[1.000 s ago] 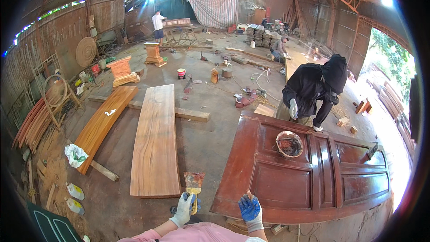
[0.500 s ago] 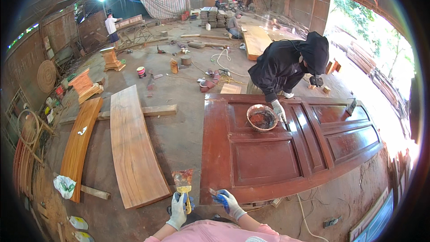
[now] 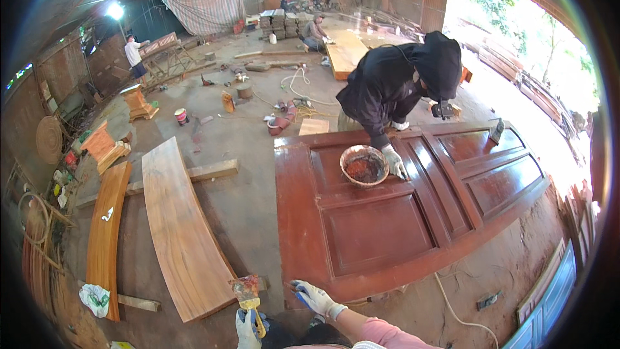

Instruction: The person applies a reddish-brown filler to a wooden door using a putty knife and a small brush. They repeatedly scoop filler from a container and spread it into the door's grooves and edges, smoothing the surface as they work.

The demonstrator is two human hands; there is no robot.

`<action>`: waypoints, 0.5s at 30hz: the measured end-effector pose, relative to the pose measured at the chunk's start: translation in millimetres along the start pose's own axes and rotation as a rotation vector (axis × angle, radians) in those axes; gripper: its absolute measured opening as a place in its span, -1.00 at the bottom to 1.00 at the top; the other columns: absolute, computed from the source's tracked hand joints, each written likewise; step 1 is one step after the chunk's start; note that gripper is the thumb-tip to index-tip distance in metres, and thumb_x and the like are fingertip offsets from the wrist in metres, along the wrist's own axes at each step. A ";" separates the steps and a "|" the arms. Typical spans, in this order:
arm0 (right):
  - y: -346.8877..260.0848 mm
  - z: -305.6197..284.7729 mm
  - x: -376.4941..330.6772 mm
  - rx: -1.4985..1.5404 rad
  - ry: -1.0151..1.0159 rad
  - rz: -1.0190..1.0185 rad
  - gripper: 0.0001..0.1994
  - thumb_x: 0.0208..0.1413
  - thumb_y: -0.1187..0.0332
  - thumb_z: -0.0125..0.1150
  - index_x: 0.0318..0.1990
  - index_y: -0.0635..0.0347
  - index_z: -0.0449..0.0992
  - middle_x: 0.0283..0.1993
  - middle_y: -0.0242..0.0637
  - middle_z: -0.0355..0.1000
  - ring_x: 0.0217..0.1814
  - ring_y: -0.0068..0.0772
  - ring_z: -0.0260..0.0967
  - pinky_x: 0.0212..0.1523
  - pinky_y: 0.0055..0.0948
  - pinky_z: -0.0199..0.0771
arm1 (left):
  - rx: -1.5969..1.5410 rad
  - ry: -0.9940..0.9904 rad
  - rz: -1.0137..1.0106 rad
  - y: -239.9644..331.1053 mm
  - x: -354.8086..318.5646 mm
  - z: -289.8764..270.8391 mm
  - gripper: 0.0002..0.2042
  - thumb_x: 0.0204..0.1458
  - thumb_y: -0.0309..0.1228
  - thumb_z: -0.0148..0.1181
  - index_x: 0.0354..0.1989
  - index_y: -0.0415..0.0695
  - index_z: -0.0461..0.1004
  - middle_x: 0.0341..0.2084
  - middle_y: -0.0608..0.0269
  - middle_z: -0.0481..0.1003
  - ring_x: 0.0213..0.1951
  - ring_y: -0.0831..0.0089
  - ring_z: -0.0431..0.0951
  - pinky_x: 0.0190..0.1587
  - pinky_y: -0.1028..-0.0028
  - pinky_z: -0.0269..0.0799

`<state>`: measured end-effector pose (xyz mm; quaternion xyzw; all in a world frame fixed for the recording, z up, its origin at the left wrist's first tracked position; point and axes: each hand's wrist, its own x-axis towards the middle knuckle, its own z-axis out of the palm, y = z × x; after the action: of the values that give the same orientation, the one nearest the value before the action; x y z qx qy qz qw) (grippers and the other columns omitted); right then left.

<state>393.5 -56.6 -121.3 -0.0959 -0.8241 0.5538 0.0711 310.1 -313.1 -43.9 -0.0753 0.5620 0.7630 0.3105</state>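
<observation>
My left hand (image 3: 247, 328), in a white glove, grips the yellow handle of a wide putty knife (image 3: 246, 289). Its blade points away from me and is smeared reddish brown. My right hand (image 3: 315, 300), gloved in white with blue on the fingers, is over the near left edge of a reddish-brown panelled door (image 3: 378, 236). Its fingers are bent together; whatever they hold is too small to make out. On the door stands a round bowl (image 3: 364, 166) with dark red paste inside. A co-worker's gloved hand (image 3: 394, 163) touches the door beside the bowl.
A co-worker in black (image 3: 394, 81) bends over the door's far side. Left of me lie a curved pale plank (image 3: 184, 232) and a narrower brown plank (image 3: 108, 239) across wooden bars. A pale hose (image 3: 460, 313) runs over the floor at right. Two more people work farther back.
My right hand has moved left and forward to the door's edge. My left hand, with the putty knife, sits lower and farther left in view. The whole view has shifted; the co-worker's hand stays near the bowl.
</observation>
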 end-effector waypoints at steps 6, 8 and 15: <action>1.4 -8.0 -17.7 0.036 0.006 -0.009 -0.59 0.41 0.27 0.09 0.32 0.21 0.34 0.25 0.00 0.46 0.28 0.02 0.44 0.27 -0.17 0.43 | 0.019 0.032 0.015 1.4 -7.4 5.1 -0.83 0.37 -0.26 0.12 -0.05 -0.04 0.34 -0.49 0.19 0.52 -0.61 0.38 0.53 -0.57 0.39 0.52; -2.5 -10.0 -8.0 0.069 0.022 0.023 -0.59 0.41 0.28 0.09 0.32 0.20 0.34 0.24 0.00 0.47 0.26 0.00 0.46 0.25 -0.17 0.44 | -0.005 0.025 0.010 -4.3 -2.6 6.5 -0.83 0.36 -0.25 0.12 -0.06 -0.03 0.34 -0.50 0.19 0.52 -0.61 0.39 0.53 -0.58 0.40 0.51; -8.5 -20.6 -5.1 0.201 -0.016 0.189 -0.69 0.46 0.31 0.04 0.25 0.18 0.36 0.00 -0.09 0.60 0.02 -0.16 0.58 0.07 -0.25 0.51 | -0.054 0.039 -0.013 6.8 -8.2 25.1 -0.85 0.36 -0.26 0.14 -0.07 0.00 0.35 -0.50 0.24 0.52 -0.61 0.42 0.53 -0.58 0.43 0.51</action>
<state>402.4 -42.4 -105.7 -0.1613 -0.7523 0.6384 0.0213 318.6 -294.7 -25.6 -0.1020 0.5464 0.7743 0.3023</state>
